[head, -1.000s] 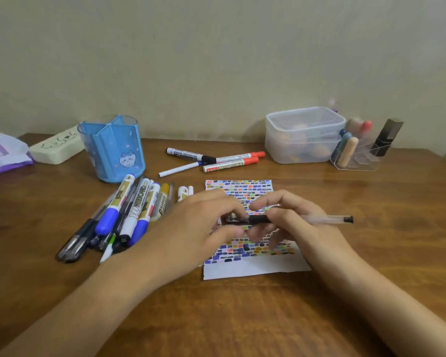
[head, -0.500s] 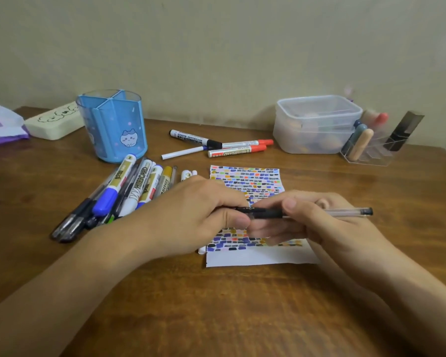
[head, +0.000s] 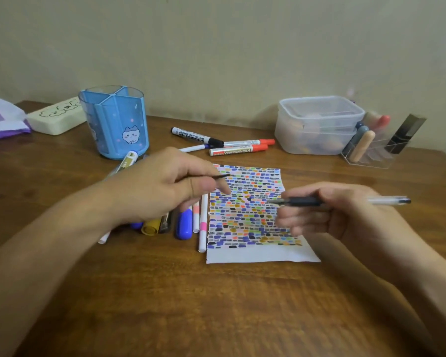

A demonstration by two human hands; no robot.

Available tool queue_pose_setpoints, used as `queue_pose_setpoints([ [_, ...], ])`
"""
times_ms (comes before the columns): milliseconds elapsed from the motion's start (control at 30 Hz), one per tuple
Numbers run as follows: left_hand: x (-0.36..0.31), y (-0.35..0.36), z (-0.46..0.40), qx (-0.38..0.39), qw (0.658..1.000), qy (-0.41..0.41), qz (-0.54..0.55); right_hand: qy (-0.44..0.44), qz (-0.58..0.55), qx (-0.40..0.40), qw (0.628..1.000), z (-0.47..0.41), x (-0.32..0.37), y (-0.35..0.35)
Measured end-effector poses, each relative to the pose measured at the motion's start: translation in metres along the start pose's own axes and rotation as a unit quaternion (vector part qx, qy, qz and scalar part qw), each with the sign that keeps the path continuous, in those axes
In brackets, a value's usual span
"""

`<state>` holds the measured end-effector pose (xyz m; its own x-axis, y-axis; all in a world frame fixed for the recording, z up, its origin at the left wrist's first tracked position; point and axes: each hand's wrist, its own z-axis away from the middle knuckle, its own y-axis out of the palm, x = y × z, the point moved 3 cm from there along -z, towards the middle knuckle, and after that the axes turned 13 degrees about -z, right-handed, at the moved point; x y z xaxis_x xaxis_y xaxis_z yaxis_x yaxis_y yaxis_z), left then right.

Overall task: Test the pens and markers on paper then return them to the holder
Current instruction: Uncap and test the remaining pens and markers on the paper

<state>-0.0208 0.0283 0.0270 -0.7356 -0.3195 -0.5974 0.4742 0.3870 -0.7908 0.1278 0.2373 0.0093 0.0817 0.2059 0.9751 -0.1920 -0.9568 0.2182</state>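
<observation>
Brown wooden surface (head: 216, 305), and both your hands are up over the middle of it. Your right hand (head: 345, 217) has its fingers (head: 291, 222) curled round a clear pen (head: 319, 201) by its dark grip, tip uncapped and pointing left over the paper (head: 258, 253); the pen's back end sticks out to the right past your knuckles. Your left hand (head: 160, 186) pinches the black cap (head: 220, 176) between thumb and forefinger, held apart from the pen tip, over the paper's left edge.

The paper lies flat mid-surface, nearly covered in small coloured swatches, with a bare white strip along its near edge. Just beside its left edge lies a loose pile of markers (head: 186, 222), partly hidden under your left hand: blue, yellow, white and pink barrels show. The blue holder (head: 115, 122) stands upright toward the far left of the surface, divided into compartments, with one marker touching its base. Three more whiteboard markers (head: 227, 145), one black-capped and two red-capped, lie toward the far edge behind the paper.

Far right: a lidded clear tub (head: 317, 124) with a clear organiser (head: 376, 150) just beside it, holding a few upright items. Far left corner: a cream case (head: 57, 119) and a purple-and-white packet (head: 0, 119).
</observation>
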Motion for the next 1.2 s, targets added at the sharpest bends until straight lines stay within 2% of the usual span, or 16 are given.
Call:
queue_pose_setpoints([
  [133,-0.003,0.012,-0.002,-0.022,0.995,-0.01,-0.096,0.002,0.069,-0.031,0.997,-0.003,-0.01,0.008],
  [233,-0.005,0.029,-0.003,0.006,0.986,-0.021,-0.165,-0.001,0.103,-0.025,0.994,-0.005,-0.016,0.011],
  [333,-0.005,0.044,-0.002,0.031,0.966,0.028,-0.256,-0.006,0.157,-0.003,0.988,-0.005,-0.021,0.013],
  [433,-0.001,0.046,-0.002,0.055,0.946,0.04,-0.317,-0.03,0.234,-0.001,0.972,-0.004,-0.024,0.016],
  [567,-0.001,0.046,-0.003,0.059,0.942,0.057,-0.324,-0.045,0.273,-0.002,0.961,-0.005,-0.031,0.019],
  [833,0.001,0.048,-0.003,0.079,0.951,0.015,-0.299,-0.063,0.309,0.013,0.949,-0.002,-0.033,0.022],
  [1067,0.003,0.047,-0.004,0.068,0.956,0.03,-0.284,-0.068,0.321,0.018,0.944,-0.003,-0.034,0.023],
  [1200,0.003,0.048,-0.004,0.086,0.958,0.006,-0.274,-0.067,0.33,0.019,0.942,-0.003,-0.033,0.023],
])
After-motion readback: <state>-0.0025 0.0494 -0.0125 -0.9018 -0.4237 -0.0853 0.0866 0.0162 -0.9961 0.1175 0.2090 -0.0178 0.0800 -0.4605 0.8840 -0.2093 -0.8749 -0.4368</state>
